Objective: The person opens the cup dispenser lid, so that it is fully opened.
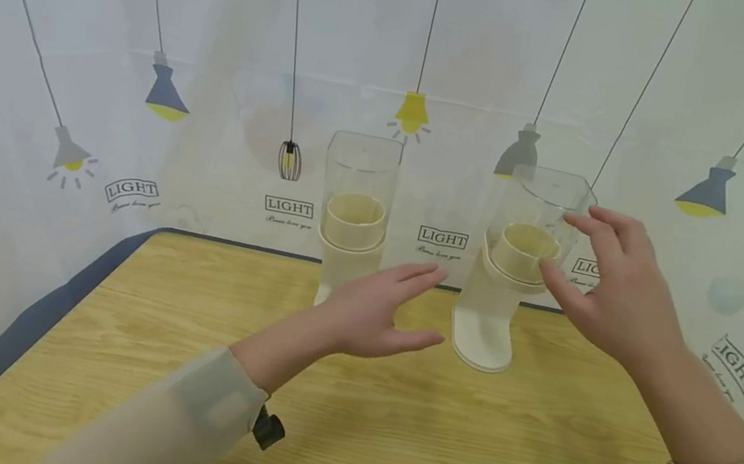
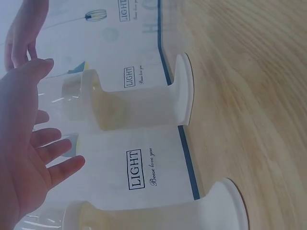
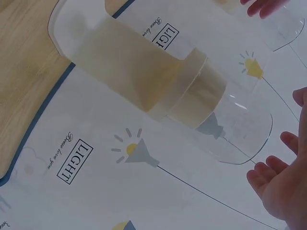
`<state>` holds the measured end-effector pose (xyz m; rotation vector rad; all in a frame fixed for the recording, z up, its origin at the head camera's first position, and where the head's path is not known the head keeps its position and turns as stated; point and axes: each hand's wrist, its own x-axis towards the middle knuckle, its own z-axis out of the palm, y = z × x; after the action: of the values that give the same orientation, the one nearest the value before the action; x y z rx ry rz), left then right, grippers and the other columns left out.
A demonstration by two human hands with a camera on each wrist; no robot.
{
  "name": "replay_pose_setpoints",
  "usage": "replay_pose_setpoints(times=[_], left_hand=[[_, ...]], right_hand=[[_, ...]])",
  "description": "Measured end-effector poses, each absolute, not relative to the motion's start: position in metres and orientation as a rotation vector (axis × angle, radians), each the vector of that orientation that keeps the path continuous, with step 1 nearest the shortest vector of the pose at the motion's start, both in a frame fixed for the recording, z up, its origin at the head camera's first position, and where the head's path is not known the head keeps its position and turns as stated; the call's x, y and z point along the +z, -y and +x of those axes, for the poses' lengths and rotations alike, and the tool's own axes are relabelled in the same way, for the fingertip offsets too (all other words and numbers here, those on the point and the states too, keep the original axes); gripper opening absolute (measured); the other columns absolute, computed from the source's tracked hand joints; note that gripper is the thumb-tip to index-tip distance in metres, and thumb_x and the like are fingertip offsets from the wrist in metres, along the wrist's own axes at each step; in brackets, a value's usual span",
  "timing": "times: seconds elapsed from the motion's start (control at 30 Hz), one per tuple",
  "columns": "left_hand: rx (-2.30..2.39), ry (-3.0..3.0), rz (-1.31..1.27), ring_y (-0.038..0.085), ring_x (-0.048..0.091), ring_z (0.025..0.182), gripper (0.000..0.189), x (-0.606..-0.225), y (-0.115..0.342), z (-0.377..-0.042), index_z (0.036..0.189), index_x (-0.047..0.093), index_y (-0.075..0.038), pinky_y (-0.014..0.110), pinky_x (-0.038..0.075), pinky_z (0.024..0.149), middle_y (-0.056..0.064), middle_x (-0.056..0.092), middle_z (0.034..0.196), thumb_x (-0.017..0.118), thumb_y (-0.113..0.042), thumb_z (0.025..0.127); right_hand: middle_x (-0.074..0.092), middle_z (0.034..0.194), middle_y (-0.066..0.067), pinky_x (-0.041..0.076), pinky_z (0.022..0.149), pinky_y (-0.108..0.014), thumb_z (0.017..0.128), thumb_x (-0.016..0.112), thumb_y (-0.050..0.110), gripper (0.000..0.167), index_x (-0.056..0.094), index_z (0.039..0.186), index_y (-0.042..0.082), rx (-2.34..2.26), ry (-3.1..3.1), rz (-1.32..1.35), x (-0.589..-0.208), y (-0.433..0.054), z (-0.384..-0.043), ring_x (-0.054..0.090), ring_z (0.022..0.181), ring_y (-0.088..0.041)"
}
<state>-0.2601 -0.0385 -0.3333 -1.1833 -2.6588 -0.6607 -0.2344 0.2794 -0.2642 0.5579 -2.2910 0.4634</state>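
Two white stands, each with a ring collar and a clear open-topped container on top, stand upright at the table's back. The right stand carries a clear container with a cream inner cup. My right hand is raised beside this container, fingers spread and slightly bent; the right wrist view shows a gap between them. My left hand hovers in front of the left stand, hiding its lower part. Its fingers are extended and it holds nothing.
The wooden table spreads in front of the stands, with a dark blue edge at the back. Behind it hangs a pale cloth printed with lamps and words. Black wrist mounts sit at both sleeves.
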Motion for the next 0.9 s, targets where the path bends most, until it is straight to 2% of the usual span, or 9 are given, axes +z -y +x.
replay_pose_setpoints(times=[0.13,0.4,0.9], left_hand=[[-0.668,2.666,-1.179,0.028,0.043,0.162,0.084,-0.328,0.025,-0.268,0.171,0.039,-0.017,0.049,0.047,0.126,0.008,0.041,0.176,0.070,-0.056,0.104],[-0.654,2.754,-1.154,0.025,0.037,0.165,0.084,-0.321,0.002,-0.284,0.174,0.034,-0.019,0.046,0.044,0.129,0.005,0.034,0.180,0.066,-0.058,0.106],[-0.705,2.806,-1.123,0.028,0.036,0.166,0.087,-0.319,-0.036,-0.312,0.176,0.027,-0.018,0.048,0.041,0.130,0.008,0.031,0.181,0.061,-0.059,0.108]], right_hand=[[0.045,0.162,-0.032,0.047,0.105,-0.079,0.094,0.081,0.028,0.069,0.057,0.154,0.003,0.467,2.363,0.491,-0.253,-0.280,-0.248,0.043,0.149,-0.055],[0.029,0.178,-0.023,0.035,0.118,-0.080,0.100,0.076,0.043,0.077,0.047,0.165,0.012,0.509,2.542,0.366,-0.236,-0.277,-0.268,0.030,0.159,-0.056],[0.028,0.176,-0.026,0.036,0.120,-0.078,0.101,0.073,0.057,0.087,0.041,0.168,0.011,0.557,2.652,0.293,-0.240,-0.269,-0.293,0.034,0.155,-0.060]])
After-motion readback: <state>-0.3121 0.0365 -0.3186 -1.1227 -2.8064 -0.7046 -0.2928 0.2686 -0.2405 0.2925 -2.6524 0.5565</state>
